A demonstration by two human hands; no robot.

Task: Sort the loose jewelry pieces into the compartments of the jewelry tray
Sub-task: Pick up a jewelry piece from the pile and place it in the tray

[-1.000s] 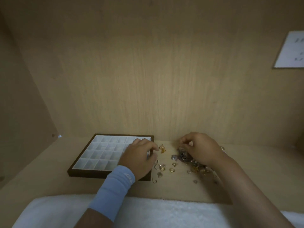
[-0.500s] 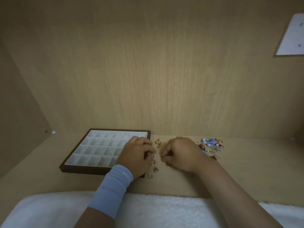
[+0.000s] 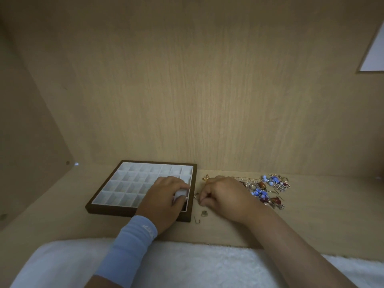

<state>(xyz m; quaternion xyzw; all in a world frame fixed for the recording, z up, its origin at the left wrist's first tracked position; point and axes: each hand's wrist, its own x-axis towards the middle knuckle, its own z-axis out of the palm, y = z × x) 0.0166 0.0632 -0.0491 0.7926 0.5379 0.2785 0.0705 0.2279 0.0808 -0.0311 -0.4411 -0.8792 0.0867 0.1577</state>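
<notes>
Our left hand (image 3: 166, 196), with a light blue sleeve (image 3: 128, 246) at its wrist, lay over the near right corner of the dark brown tray with white square compartments (image 3: 116, 210), fingers curled down toward the cells. A pale patch showed between thumb and fingers. We could not tell whether that was a piece being grasped or only tray lining. The cells in view looked bare, so we judged the sorting to be near its start.

Just right of the tray, on the light wooden shelf (image 3: 311, 217), lay a thin wire hook (image 3: 196, 219) and a small dull charm (image 3: 204, 213), both apart from the hands. Further back lay a small gold ornament (image 3: 205, 178). Our right hand (image 3: 225, 196) rested on the shelf beside them with its fingers curled in. Its fingertips (image 3: 202, 201) seemed to nip a small silvery piece (image 3: 196, 196) close to the tray's right wall. We took this for the pick-up step. Next, that piece would need a clean lift off the wood, a short carry leftward over the wall, and a release into one cell not covered by the left hand.

Beyond the right hand sat a tangled heap of blue, brown and red beaded jewelry (image 3: 268, 188), well apart from the tray. Its strands overlapped, so we could not count the pieces, and the hand hid its near left part. The left hand covered several cells. The small loose pieces were too tiny to name. A white sheet (image 3: 374, 53) on the back wall was cut off at the right edge.
</notes>
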